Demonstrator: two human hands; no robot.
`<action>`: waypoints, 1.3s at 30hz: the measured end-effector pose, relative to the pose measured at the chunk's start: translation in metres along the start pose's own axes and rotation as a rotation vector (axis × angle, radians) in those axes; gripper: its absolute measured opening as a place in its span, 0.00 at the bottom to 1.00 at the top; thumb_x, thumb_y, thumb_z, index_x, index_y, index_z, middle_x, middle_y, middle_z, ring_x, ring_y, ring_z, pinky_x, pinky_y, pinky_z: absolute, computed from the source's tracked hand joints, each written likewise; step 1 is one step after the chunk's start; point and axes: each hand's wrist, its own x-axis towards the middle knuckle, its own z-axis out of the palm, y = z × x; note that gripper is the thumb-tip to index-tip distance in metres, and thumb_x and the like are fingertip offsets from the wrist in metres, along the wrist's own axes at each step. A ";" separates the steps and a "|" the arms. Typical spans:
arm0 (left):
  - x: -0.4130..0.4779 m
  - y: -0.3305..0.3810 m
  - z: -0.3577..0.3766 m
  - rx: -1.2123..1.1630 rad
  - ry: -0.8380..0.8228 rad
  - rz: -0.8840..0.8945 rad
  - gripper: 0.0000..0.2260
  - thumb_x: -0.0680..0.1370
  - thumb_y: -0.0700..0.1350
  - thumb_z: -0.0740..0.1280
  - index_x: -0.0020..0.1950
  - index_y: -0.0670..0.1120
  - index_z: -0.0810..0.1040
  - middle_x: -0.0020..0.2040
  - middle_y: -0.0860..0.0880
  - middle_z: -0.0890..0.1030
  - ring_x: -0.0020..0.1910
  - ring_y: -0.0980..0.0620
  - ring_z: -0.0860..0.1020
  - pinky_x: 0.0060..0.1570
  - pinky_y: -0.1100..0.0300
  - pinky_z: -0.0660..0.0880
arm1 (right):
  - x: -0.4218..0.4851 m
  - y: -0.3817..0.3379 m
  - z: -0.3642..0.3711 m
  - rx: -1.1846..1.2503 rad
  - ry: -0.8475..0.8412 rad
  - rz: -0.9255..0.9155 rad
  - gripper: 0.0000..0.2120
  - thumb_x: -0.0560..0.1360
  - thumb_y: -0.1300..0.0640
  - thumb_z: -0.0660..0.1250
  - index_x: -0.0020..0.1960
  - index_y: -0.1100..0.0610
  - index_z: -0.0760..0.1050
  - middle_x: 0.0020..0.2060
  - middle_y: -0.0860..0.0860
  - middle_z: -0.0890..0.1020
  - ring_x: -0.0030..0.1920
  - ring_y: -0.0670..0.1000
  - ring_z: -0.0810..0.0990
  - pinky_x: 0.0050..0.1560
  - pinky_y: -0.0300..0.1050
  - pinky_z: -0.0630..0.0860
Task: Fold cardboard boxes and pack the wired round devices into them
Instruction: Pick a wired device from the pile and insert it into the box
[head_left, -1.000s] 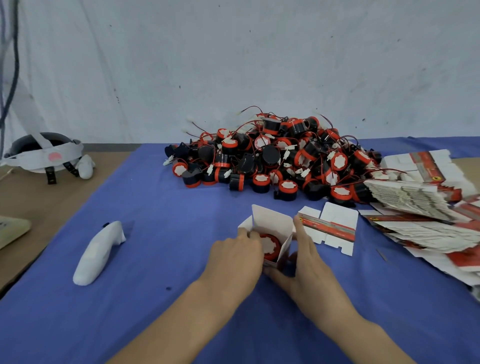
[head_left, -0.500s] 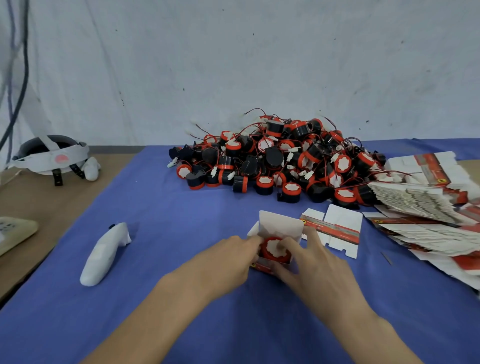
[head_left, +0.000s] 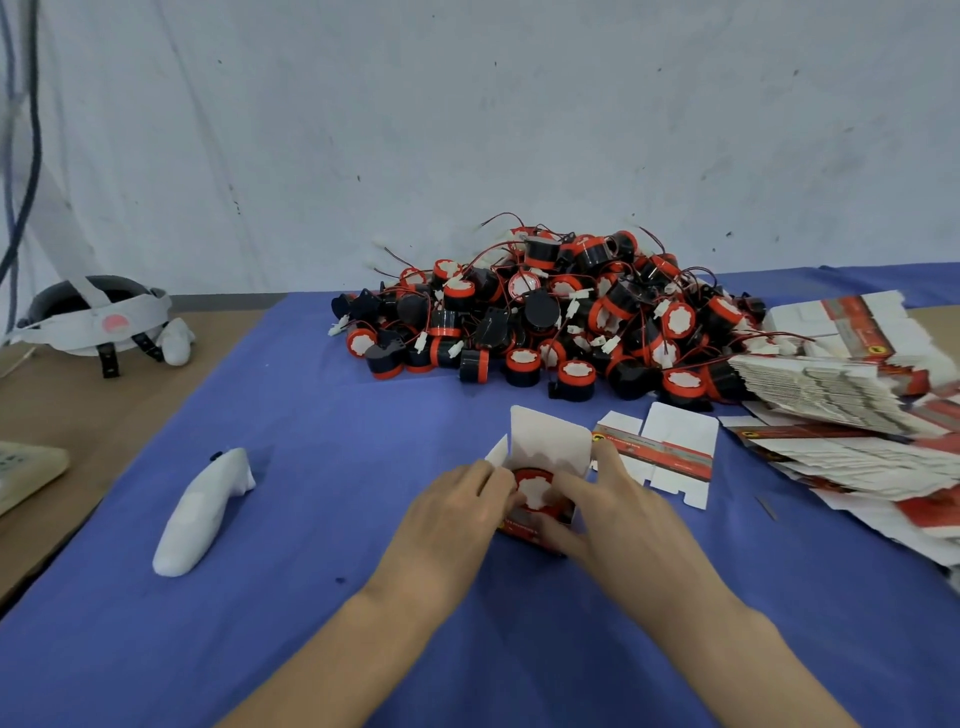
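A small cardboard box (head_left: 550, 441) stands on the blue cloth with its white lid flap upright. Inside it sits a round device (head_left: 535, 491) with a red rim and a white face. My left hand (head_left: 447, 525) grips the box's left side, fingers curled at the rim. My right hand (head_left: 623, 519) holds the right side, thumb at the front, one finger stretched up along the right flap. A big pile of black and red wired round devices (head_left: 561, 317) lies behind. One flat unfolded box (head_left: 665, 452) lies just right of the held box.
A spread stack of flat box blanks (head_left: 841, 410) covers the right side of the blue cloth (head_left: 311, 519). A white handheld controller (head_left: 200, 512) lies at the left. A headset (head_left: 96, 319) and a beige device (head_left: 26, 467) sit on the bare brown table.
The device has gone down into the box. Both hands have closed in around the box's sides. The view has shifted slightly.
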 end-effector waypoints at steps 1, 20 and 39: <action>0.000 -0.001 0.001 -0.068 0.006 -0.026 0.10 0.73 0.40 0.76 0.39 0.47 0.76 0.35 0.52 0.74 0.31 0.52 0.72 0.26 0.60 0.63 | -0.001 0.000 0.001 0.008 0.012 -0.005 0.12 0.78 0.41 0.65 0.52 0.49 0.75 0.49 0.47 0.62 0.33 0.51 0.69 0.31 0.41 0.64; -0.020 -0.036 -0.021 -0.082 -0.162 0.080 0.16 0.80 0.49 0.56 0.60 0.52 0.81 0.42 0.57 0.78 0.40 0.55 0.78 0.31 0.62 0.70 | -0.001 0.008 0.005 0.095 0.001 -0.011 0.12 0.78 0.41 0.67 0.53 0.49 0.78 0.57 0.47 0.68 0.37 0.49 0.69 0.32 0.39 0.63; 0.001 -0.020 -0.009 0.068 -0.402 -0.099 0.10 0.81 0.48 0.52 0.58 0.53 0.71 0.44 0.52 0.76 0.45 0.46 0.76 0.34 0.54 0.65 | 0.000 0.012 0.008 0.128 -0.033 0.010 0.12 0.79 0.42 0.66 0.56 0.48 0.77 0.65 0.45 0.65 0.41 0.51 0.76 0.39 0.46 0.75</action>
